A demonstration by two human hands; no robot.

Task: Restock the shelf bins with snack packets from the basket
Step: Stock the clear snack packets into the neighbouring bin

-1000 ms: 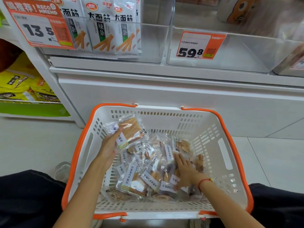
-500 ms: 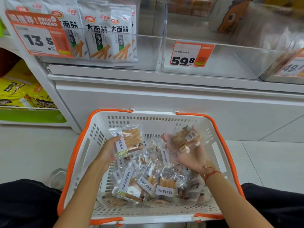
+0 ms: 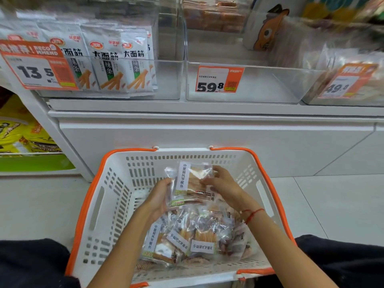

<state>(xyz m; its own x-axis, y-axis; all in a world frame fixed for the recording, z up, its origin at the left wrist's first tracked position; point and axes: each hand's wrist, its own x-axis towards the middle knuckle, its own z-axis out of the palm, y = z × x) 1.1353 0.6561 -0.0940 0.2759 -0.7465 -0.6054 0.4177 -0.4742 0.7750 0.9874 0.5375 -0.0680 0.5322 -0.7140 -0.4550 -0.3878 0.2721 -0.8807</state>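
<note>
A white basket with an orange rim (image 3: 116, 183) sits on the floor in front of me, holding several clear snack packets (image 3: 193, 240) with white labels. Above that pile, my left hand (image 3: 160, 196) and my right hand (image 3: 222, 183) hold a small stack of these clear packets (image 3: 191, 183) between them, left fingers on its left edge, right fingers on its right edge. Straight above on the shelf stands a clear bin (image 3: 259, 86) with a 59.8 price tag (image 3: 219, 79); its visible front part holds nothing.
The bin on the left (image 3: 166, 80) holds white spicy-strip bags behind a 13.5 tag (image 3: 35, 69). A bin at the right (image 3: 353, 84) carries a 49.8 tag. A white cabinet front (image 3: 207, 140) rises behind the basket. Yellow bags (image 3: 16, 129) fill a low shelf at the left. My dark-clothed knees flank the basket.
My right hand lifted a packet from the pile and brought it against the packet in my left hand; both hands now meet over the basket. The view tilted up toward the shelf.
</note>
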